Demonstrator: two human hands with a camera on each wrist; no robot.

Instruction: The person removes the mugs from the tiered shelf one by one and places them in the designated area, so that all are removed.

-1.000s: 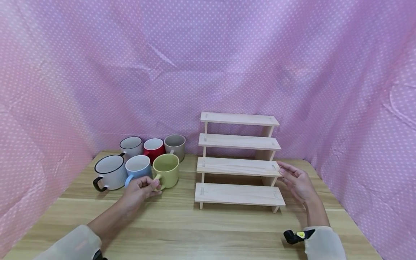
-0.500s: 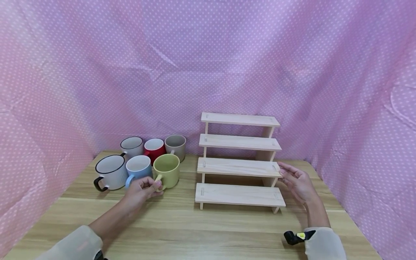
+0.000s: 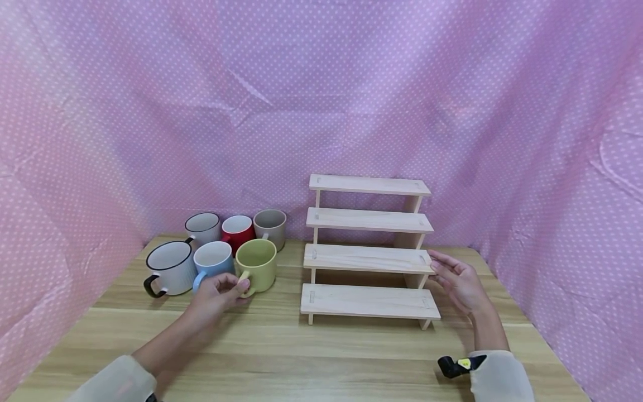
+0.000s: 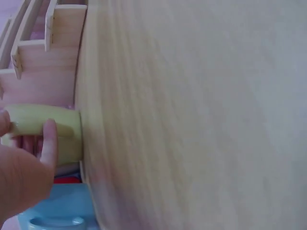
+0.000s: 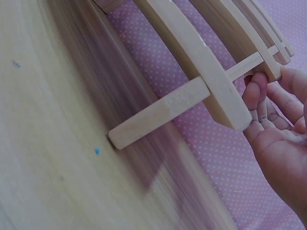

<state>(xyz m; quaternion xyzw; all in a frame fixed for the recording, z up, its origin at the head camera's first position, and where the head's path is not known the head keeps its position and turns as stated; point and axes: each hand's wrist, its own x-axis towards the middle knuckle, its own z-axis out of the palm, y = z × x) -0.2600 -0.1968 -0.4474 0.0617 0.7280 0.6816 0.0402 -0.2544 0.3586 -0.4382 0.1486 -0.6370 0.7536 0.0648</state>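
My left hand (image 3: 215, 304) pinches the handle of a yellow-green mug (image 3: 262, 268), which stands upright at the front right of a group of mugs. In the left wrist view the fingers pass through the loop of that mug's handle (image 4: 29, 125). My right hand (image 3: 462, 283) is at the right end of a stepped wooden display shelf (image 3: 372, 257). Its thumb and fingers grip the end of the second board from the bottom, as the right wrist view shows with the fingers (image 5: 257, 91) under the board.
A light blue mug (image 3: 213, 259) stands left of the yellow-green one, beside a white black-rimmed mug (image 3: 173, 273). Behind them are another black-rimmed mug (image 3: 203, 226), a red mug (image 3: 243, 237) and a grey mug (image 3: 273, 226). Pink dotted cloth (image 3: 321, 100) hangs around the wooden table (image 3: 301, 363).
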